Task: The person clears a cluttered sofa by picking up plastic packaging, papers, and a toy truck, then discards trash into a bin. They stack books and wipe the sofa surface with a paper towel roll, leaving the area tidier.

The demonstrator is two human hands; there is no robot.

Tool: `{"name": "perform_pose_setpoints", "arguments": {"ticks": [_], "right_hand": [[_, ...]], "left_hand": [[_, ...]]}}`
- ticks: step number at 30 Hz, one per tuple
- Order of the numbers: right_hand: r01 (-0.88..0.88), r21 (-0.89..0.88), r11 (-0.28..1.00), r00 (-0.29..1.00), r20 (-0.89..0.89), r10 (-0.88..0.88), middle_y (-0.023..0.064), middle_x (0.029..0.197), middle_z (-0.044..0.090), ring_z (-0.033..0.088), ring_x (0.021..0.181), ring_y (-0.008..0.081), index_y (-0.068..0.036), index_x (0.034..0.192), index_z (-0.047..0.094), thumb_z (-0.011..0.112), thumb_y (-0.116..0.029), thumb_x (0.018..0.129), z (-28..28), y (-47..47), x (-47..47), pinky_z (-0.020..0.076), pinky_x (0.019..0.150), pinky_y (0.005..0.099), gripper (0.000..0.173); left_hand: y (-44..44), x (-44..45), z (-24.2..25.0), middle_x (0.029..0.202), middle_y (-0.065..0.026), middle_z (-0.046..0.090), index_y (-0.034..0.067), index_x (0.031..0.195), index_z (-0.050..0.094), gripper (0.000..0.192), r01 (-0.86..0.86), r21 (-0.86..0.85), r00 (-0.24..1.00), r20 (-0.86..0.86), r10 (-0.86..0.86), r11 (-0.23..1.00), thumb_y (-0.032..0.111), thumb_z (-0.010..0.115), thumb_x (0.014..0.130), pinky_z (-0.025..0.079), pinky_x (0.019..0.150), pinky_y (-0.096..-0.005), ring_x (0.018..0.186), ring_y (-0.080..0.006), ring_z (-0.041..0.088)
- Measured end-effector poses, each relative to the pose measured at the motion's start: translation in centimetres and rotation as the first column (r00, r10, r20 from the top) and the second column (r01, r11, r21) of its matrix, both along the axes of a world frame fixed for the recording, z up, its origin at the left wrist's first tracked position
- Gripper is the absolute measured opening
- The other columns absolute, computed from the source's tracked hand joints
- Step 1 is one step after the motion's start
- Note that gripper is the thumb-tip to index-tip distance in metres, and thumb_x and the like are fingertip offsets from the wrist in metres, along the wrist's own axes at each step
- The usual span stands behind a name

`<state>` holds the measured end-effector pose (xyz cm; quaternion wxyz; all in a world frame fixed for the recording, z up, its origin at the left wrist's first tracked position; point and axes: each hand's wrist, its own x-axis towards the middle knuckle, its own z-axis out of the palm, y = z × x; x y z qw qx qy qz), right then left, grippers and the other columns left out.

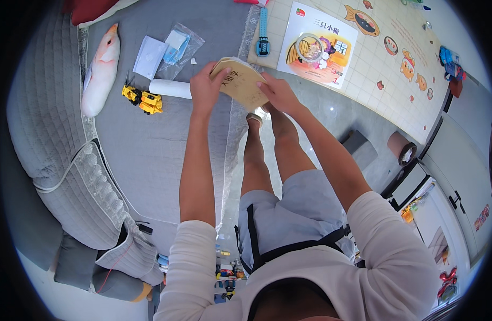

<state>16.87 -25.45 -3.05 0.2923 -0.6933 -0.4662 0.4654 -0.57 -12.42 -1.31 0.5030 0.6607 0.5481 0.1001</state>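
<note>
A tan paper-covered notebook (241, 85) with handwriting on its cover is held out in front of me, between a grey sofa and a table. My left hand (207, 85) grips its left edge, thumb on top of the cover. On the right edge, my right hand (280, 91) pinches it the same way. The cover bends between the two hands. Just left of my left hand, a white paper roll (170, 88) lies on the sofa cover. To the right of the notebook, a children's picture book (318, 44) rests on the table with a roll of clear tape (309, 47) on it.
A blue wristwatch (263, 45) lies at the table's (374, 86) near corner. On the grey sofa cover (157, 160) are a yellow toy vehicle (142, 100), a plush goose (102, 72), a folded paper (150, 57) and a plastic bag (179, 48). A waste bin (401, 147) stands on the floor.
</note>
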Motion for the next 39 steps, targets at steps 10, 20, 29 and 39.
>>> {"name": "perform_pose_setpoints", "arguments": {"ticks": [10,20,29,39], "right_hand": [[0.374,-0.327,0.868,0.675,-0.546,-0.496,0.0017,0.079,0.057,0.05,0.056,0.0037,-0.005,0.119,0.049,0.046,-0.025,0.095,1.5,-3.7,3.7,0.0379,0.041,0.0179,0.031],[0.576,0.129,0.807,0.752,0.303,-0.586,0.0105,0.096,0.057,0.058,0.082,0.0214,-0.003,0.116,0.05,0.058,-0.025,0.085,-4.7,-3.4,9.7,0.0497,0.068,0.0346,0.038],[0.738,-0.109,0.666,0.597,0.564,-0.571,0.0234,0.098,0.055,0.058,0.089,0.0393,0.001,0.096,0.048,0.063,-0.016,0.072,-8.9,0.2,12.3,0.0481,0.076,0.0462,0.033],[0.937,0.006,0.349,0.296,0.517,-0.803,0.0155,0.078,0.066,0.065,0.078,0.0299,0.0,0.085,0.066,0.069,-0.025,0.065,-12.2,-9.9,27.1,0.0503,0.074,0.0373,0.032]], "left_hand": [[-4.2,5.4,-0.3,0.117,-0.009,0.053,0.005,0.128,0.04,0.043,-0.343,-0.626,0.721,0.302,0.624,0.7,0.017,0.057,0.089,0.045,0.084,-0.031,0.1,-0.0158,0.053],[-5.7,8.0,-2.8,0.108,-0.0067,0.055,0.002,0.116,0.044,0.025,-0.357,-0.428,0.806,0.309,0.506,0.83,0.01,0.048,0.093,0.042,0.085,-0.029,0.097,-0.0126,0.052],[-4.4,9.4,-3.4,0.105,-0.0071,0.056,0.0,0.113,0.046,0.023,-0.283,-0.363,0.89,0.246,0.385,0.888,0.008,0.048,0.092,0.042,0.084,-0.0284,0.095,-0.0126,0.052],[-4.1,17.7,-7.7,0.096,-0.015,0.061,0.001,0.11,0.049,0.022,0.001,-0.156,0.974,0.222,0.034,0.988,0.008,0.051,0.089,0.044,0.08,-0.0333,0.089,-0.0234,0.059]]}}
